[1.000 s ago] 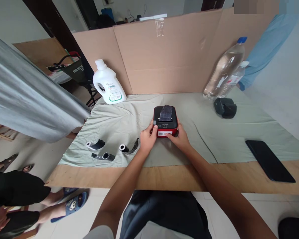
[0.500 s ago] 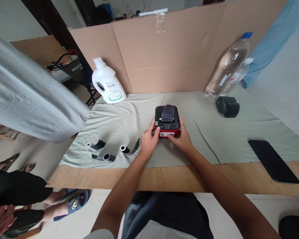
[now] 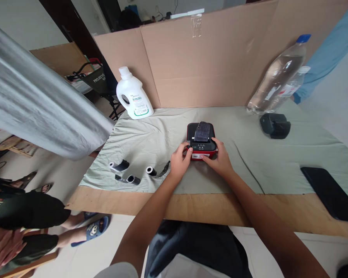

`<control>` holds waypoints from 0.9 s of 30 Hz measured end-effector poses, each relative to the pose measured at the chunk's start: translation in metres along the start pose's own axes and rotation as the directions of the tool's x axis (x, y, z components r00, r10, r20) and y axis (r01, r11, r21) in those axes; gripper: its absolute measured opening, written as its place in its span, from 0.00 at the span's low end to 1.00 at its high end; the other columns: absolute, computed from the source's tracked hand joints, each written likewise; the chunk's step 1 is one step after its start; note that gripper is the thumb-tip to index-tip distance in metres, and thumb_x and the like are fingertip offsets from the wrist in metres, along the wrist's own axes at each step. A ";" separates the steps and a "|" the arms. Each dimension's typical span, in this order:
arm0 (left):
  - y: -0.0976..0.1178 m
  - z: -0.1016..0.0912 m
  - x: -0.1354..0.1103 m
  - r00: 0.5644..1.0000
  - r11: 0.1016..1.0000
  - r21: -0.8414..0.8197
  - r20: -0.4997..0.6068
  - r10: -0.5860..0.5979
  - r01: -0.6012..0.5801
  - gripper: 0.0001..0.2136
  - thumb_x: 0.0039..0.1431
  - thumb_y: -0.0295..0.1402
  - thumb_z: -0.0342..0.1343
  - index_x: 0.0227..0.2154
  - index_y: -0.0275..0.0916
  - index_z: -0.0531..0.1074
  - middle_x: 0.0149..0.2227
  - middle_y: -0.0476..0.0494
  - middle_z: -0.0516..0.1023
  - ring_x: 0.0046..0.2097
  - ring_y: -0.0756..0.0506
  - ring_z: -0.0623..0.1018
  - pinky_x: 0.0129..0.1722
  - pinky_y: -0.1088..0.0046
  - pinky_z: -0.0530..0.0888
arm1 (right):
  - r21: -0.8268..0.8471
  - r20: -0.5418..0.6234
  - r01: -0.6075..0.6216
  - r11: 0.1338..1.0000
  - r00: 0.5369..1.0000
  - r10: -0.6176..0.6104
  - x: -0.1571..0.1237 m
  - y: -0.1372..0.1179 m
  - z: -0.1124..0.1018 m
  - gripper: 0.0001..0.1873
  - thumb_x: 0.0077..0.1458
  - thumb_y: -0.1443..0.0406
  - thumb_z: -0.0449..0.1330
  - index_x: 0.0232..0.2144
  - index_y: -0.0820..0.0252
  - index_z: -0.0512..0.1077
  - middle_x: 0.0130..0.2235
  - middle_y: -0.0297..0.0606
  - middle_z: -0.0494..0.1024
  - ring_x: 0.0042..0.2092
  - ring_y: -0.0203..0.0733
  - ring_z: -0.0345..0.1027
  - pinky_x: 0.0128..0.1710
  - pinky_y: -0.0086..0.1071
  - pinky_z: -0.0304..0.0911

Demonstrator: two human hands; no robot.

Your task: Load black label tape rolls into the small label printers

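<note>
A small black-and-red label printer [image 3: 205, 146] sits on the cloth in front of me, with a dark strip of paper [image 3: 202, 132] coming out of its top slot. My left hand [image 3: 180, 160] grips its left front corner, the thumb on the front edge. On the other side my right hand [image 3: 221, 159] holds the right front corner, its thumb against the white sticker on the front. Left of the printer lie three small rolls with dark strips partly unwound: one roll [image 3: 151, 171] nearest my left hand, another roll [image 3: 133, 180], and a third roll [image 3: 119, 166].
A white detergent bottle [image 3: 135, 96] and two clear plastic bottles [image 3: 278, 77] stand before a cardboard screen [image 3: 203, 69]. A black device [image 3: 275, 126] and a dark phone-like slab [image 3: 330, 193] lie to the right. Another person's legs [image 3: 31, 216] show at lower left.
The whole view has shifted, so everything appears a little further right. Both hands keep their hold on the printer, which stays in the same place on the cloth.
</note>
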State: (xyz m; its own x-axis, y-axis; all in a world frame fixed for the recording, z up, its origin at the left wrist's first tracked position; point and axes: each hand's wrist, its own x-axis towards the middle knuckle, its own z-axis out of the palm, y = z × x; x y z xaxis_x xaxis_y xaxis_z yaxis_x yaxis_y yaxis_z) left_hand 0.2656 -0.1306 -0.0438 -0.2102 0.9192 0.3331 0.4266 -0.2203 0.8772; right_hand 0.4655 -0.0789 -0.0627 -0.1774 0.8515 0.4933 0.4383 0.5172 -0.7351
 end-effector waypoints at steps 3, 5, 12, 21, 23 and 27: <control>-0.002 0.000 0.001 1.000 1.000 -0.003 -0.013 0.003 -0.003 0.12 0.72 0.42 0.54 0.50 0.43 0.75 0.52 0.40 0.83 0.53 0.41 0.83 0.55 0.64 0.78 | -0.004 0.014 -0.012 1.000 1.000 0.012 0.001 0.001 -0.001 0.45 0.49 0.50 0.73 0.65 0.53 0.63 0.61 0.51 0.71 0.62 0.61 0.69 0.59 0.56 0.70; -0.004 0.001 0.003 1.000 1.000 -0.018 -0.020 0.004 -0.004 0.12 0.71 0.43 0.55 0.49 0.43 0.74 0.53 0.40 0.83 0.55 0.41 0.82 0.56 0.64 0.78 | -0.015 0.016 -0.012 1.000 1.000 0.012 0.002 0.002 -0.002 0.45 0.49 0.50 0.72 0.65 0.52 0.64 0.61 0.50 0.71 0.62 0.61 0.69 0.60 0.56 0.69; -0.011 0.003 0.007 1.000 0.996 -0.086 -0.018 0.017 -0.019 0.12 0.71 0.42 0.55 0.50 0.42 0.73 0.54 0.39 0.80 0.55 0.43 0.81 0.57 0.65 0.76 | -0.029 0.020 -0.008 1.000 1.000 0.009 0.003 0.005 -0.002 0.45 0.49 0.49 0.72 0.65 0.50 0.63 0.62 0.49 0.71 0.62 0.61 0.70 0.61 0.56 0.69; -0.014 0.006 0.009 0.999 0.992 -0.120 -0.029 0.028 -0.031 0.10 0.71 0.40 0.55 0.49 0.41 0.71 0.53 0.39 0.79 0.56 0.43 0.79 0.59 0.65 0.74 | -0.036 0.036 0.101 0.994 0.994 -0.099 0.010 0.008 -0.004 0.45 0.50 0.50 0.73 0.66 0.51 0.62 0.71 0.53 0.62 0.72 0.61 0.58 0.70 0.60 0.58; -0.015 0.007 0.009 0.999 0.994 -0.105 -0.033 0.027 -0.031 0.10 0.71 0.40 0.55 0.49 0.42 0.71 0.53 0.40 0.79 0.55 0.44 0.79 0.58 0.66 0.74 | -0.037 0.034 0.108 0.993 0.994 -0.107 0.011 0.007 -0.004 0.44 0.50 0.50 0.73 0.65 0.52 0.63 0.71 0.53 0.63 0.71 0.61 0.59 0.70 0.60 0.58; -0.018 0.008 0.011 0.998 0.994 -0.098 -0.043 0.039 -0.043 0.09 0.70 0.38 0.55 0.48 0.42 0.71 0.52 0.40 0.78 0.54 0.44 0.78 0.57 0.66 0.73 | -0.044 0.025 0.101 0.994 0.995 -0.100 0.012 0.005 -0.004 0.43 0.50 0.50 0.73 0.64 0.53 0.64 0.72 0.54 0.63 0.72 0.62 0.59 0.68 0.60 0.60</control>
State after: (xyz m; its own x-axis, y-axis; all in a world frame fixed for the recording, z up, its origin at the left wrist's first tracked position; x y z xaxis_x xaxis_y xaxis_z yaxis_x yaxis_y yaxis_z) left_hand 0.2630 -0.1138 -0.0591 -0.2307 0.8952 0.3813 0.3472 -0.2903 0.8917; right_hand 0.4695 -0.0665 -0.0583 -0.2427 0.7973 0.5527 0.4564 0.5966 -0.6602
